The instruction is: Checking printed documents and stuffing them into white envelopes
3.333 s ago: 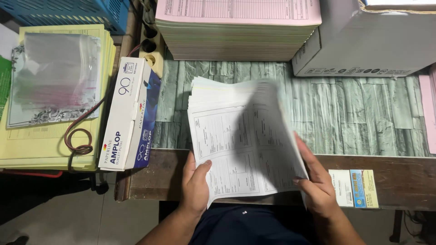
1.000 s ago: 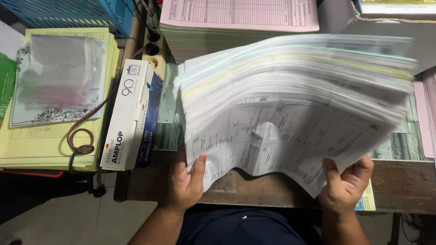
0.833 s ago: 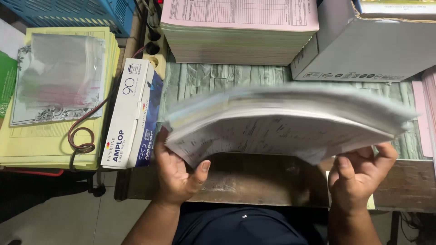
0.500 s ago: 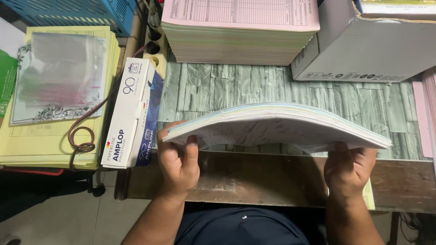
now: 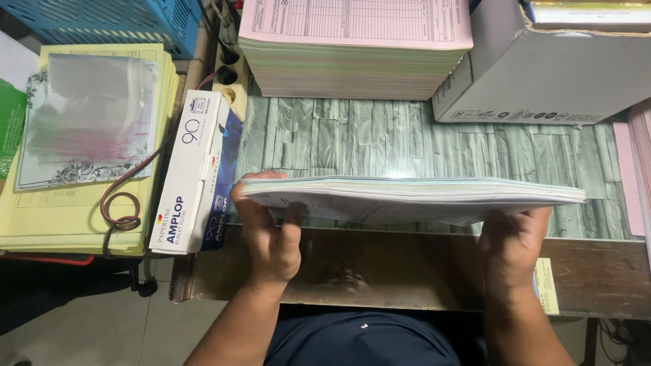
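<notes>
A: Head view, starting at the hands. Left hand [image 5: 270, 234] closed on the left end of a thick sheaf of printed forms [image 5: 413, 196], thumb on top, fingers [image 5: 291, 227] curled under the edge. Right hand [image 5: 510, 247] gripping the right end from below, fingers hidden under the paper.

B: Sheaf flat or tilted?

A: Held almost level, seen nearly edge-on, raised a little above the table [image 5: 380, 146]. Mostly white sheets, with thin green and blue tints along the edge. Sagging slightly in the middle. Positioned over the near part of the green wood-pattern surface, just before the dark wooden front edge [image 5: 386, 271].

B: And further out?

A: Just left of the left hand, a long white and blue envelope box [image 5: 193, 173], lying flat, close to the sheaf but apart. Beyond that, a pile of yellow paper [image 5: 81, 203] with a clear plastic sleeve [image 5: 88, 118] on top and a looped brown cable [image 5: 122, 207] across it. At the far side of the table, a tall stack of pink forms [image 5: 356, 47]. To the right of that stack, a grey cardboard box [image 5: 549, 68]. More pink sheets [image 5: 637, 169] at the right border. Blue plastic crate [image 5: 108, 24] in the upper left corner.

B: Anything near the right hand?

A: Small yellow label [image 5: 546, 285] on the wooden edge, just beside the wrist.
</notes>
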